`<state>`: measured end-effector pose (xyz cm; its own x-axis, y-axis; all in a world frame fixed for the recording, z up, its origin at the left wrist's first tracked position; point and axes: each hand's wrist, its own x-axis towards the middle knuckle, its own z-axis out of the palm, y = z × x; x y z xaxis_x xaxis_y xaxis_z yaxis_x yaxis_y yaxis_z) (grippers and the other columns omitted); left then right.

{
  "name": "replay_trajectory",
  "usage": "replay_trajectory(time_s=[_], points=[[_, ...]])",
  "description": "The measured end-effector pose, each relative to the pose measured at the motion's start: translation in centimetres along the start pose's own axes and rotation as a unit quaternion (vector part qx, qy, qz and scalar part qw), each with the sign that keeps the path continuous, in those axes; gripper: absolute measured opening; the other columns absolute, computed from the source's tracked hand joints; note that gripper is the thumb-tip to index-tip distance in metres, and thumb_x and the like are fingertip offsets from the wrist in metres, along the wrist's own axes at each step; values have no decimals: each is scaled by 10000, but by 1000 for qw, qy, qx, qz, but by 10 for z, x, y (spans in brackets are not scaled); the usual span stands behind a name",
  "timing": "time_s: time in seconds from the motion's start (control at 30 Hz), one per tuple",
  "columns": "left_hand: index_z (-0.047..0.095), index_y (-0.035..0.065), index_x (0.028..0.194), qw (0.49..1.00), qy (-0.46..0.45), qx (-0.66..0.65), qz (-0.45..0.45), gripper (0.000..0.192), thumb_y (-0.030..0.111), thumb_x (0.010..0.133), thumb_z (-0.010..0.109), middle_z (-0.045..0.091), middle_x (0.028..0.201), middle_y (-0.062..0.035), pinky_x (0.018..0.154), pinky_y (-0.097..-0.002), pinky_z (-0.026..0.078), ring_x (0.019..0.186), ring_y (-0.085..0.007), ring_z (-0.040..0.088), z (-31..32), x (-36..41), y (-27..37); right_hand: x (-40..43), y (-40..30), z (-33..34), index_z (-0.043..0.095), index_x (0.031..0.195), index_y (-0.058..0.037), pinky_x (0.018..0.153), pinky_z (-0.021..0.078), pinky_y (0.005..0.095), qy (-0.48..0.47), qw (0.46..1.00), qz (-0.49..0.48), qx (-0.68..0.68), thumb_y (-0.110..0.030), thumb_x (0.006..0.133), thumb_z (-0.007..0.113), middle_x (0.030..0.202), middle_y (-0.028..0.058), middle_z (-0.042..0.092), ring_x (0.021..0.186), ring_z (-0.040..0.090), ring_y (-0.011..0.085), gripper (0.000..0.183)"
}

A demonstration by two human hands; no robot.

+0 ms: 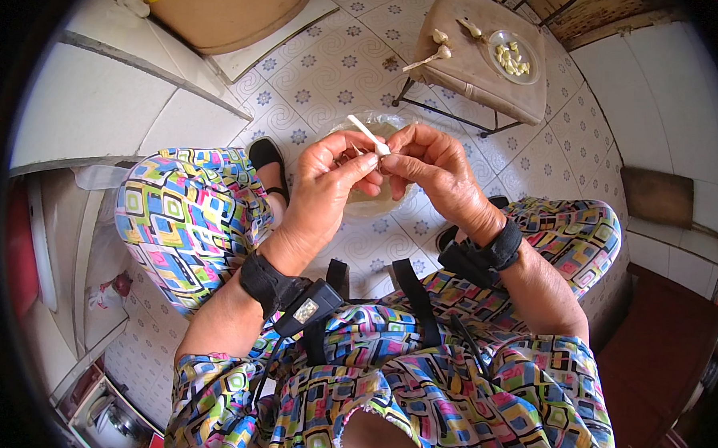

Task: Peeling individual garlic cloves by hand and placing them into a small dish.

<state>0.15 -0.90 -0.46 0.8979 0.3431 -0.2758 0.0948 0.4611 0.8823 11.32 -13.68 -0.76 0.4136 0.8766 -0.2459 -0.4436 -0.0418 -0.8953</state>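
My left hand holds a piece of garlic with a long pale stalk between thumb and fingers. Papery bits of skin show in that palm. From the other side, the fingertips of my right hand pinch the same garlic at the base of its stalk. Just how much of the bulb is left there is hidden by the fingers. Beneath both hands, on the floor, stands a container lined with clear plastic.
A cushioned chair beyond my right hand bears several garlic bulbs and a clear bowl of peeled cloves. Patterned tiles cover the floor. A tiled ledge lies to the left, near a large tan container.
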Motion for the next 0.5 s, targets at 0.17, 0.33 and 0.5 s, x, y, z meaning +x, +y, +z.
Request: replay_trajectory(time_s=[0.17,0.33,0.5], points=[[572,17,919,999,6,-33,-12,110,93,840,562,597,779,-30,598,-198,470,646,-73,556,-2,1,-3,0,-2,2,536,836,-27,524,452,215,3,999,14,36,-115,841,596,713,42,588,566,548,98,107],[571,17,925,999,20,-42,-18,114,97,844,565,597,784,-31,586,-201,473,650,-74,562,3,0,-1,0,-3,0,536,828,-20,523,458,215,12,999,20,37,-131,857,576,698,40,581,552,544,97,121],[579,14,903,999,25,-27,-15,101,91,837,575,600,780,-33,568,-196,470,644,-75,565,3,0,-2,-1,0,1,537,809,-11,496,447,208,15,1000,26,-9,-117,857,569,673,37,567,546,538,89,121]])
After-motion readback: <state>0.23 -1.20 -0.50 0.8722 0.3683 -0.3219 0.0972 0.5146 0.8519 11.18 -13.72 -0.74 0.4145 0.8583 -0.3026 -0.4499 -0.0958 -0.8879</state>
